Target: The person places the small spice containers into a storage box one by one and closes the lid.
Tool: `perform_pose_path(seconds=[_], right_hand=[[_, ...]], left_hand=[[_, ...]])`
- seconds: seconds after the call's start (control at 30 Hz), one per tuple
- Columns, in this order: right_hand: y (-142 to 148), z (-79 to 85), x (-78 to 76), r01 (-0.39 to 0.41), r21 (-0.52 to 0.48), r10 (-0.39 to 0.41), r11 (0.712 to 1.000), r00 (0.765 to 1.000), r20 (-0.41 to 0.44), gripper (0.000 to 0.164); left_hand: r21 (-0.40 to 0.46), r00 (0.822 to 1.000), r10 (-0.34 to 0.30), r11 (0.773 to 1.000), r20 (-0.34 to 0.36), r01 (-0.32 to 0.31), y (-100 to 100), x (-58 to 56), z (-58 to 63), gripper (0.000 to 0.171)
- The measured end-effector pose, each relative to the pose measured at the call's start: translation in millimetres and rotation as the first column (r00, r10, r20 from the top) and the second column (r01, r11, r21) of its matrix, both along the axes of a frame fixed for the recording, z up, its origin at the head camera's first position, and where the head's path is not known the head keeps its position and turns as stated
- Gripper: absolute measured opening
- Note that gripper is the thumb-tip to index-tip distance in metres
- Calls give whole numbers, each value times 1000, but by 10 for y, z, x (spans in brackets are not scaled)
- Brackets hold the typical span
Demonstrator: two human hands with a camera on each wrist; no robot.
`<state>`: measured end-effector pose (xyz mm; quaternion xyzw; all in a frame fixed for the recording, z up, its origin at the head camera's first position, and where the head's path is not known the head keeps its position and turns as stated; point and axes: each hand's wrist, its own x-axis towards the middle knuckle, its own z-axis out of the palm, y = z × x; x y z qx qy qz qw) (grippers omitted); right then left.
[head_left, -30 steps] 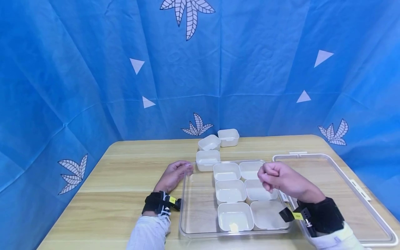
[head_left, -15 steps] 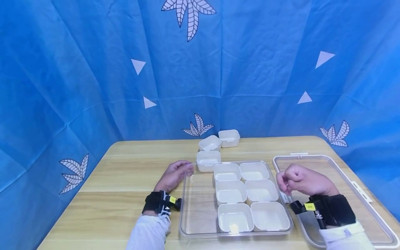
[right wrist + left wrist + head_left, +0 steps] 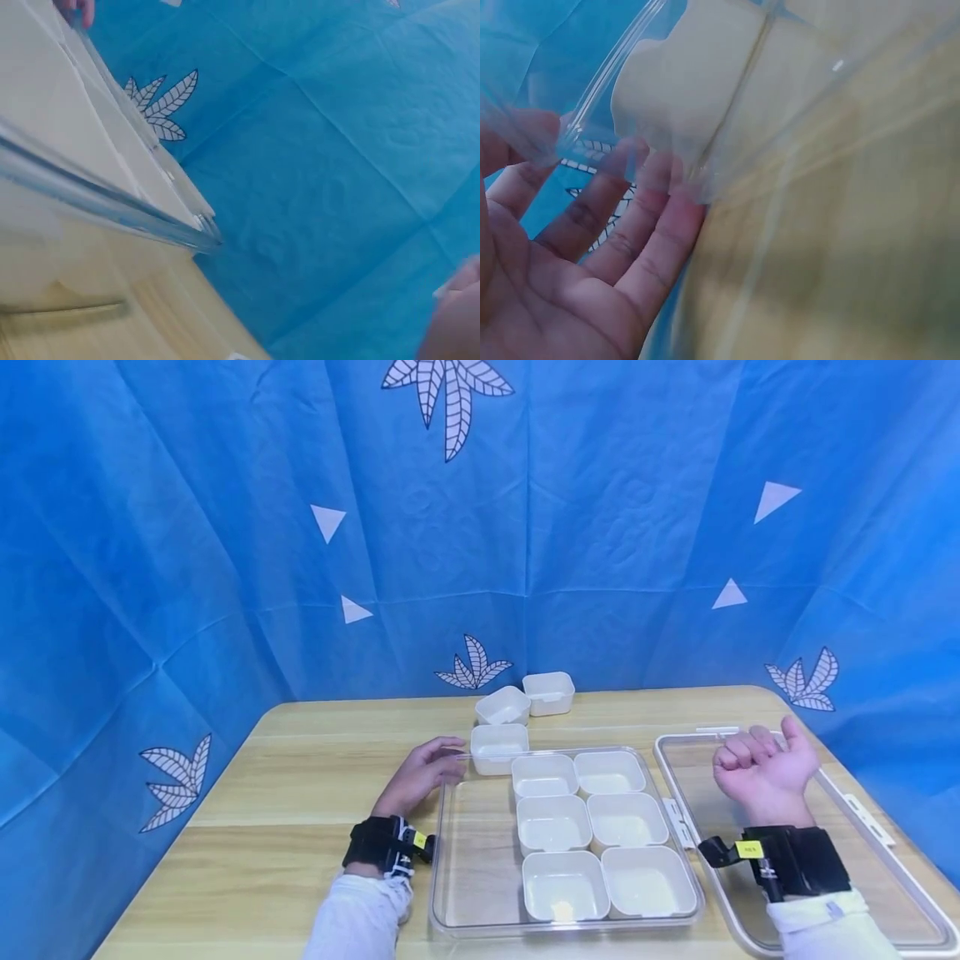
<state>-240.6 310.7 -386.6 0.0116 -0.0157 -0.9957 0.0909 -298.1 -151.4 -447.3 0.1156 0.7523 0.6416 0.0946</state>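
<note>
In the head view, my left hand (image 3: pixel 420 775) rests at the far left corner of a clear plastic storage box (image 3: pixel 480 893). The left wrist view shows its loosely extended fingers (image 3: pixel 641 259) against the clear wall. Inside the box, white rectangular cups stand in two columns on the right, among them a front left cup (image 3: pixel 566 887) and a front right one (image 3: pixel 648 882). My right hand (image 3: pixel 768 772) is raised over a clear lid (image 3: pixel 862 906) with a white rim, palm turned up, fingers loosely curled and thumb out. It holds nothing that shows.
Behind the box stand three more white cups: one near its far rim (image 3: pixel 498 748), a slanted one (image 3: pixel 502 705) and a rearmost one (image 3: pixel 549 693). A blue patterned cloth (image 3: pixel 615 527) hangs around the wooden table (image 3: pixel 300 777).
My right hand has moved right, from above the cups to above the lid, and has turned palm up. The left hand has stayed at the box corner, its fingers slightly raised.
</note>
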Motion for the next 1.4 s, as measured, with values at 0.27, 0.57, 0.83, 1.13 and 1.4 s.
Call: perform_pose_path(seconds=[0.27, 0.57, 0.83, 1.13, 1.4], right_hand=[[92, -162, -113, -239, 320, 292, 917, 948, -128, 44], [127, -365, -208, -298, 719, 551, 628, 822, -141, 39], [38, -456, -231, -181, 862, 555, 473, 821, -131, 35], [-68, -433, -202, -41, 956, 502, 292, 857, -117, 16], [-41, -473, -175, -18, 972, 452, 233, 887, -92, 14]], left_hand=[[-259, 997, -60, 965, -49, 45, 34, -2, 85, 43], [-438, 983, -139, 896, -118, 75, 75, -16, 152, 43], [-452, 988, -99, 891, -122, 33, 83, 1, 185, 39], [-433, 981, 51, 892, -188, -130, 20, 17, 213, 29], [-477, 969, 77, 860, -233, -183, -1, 0, 215, 19]])
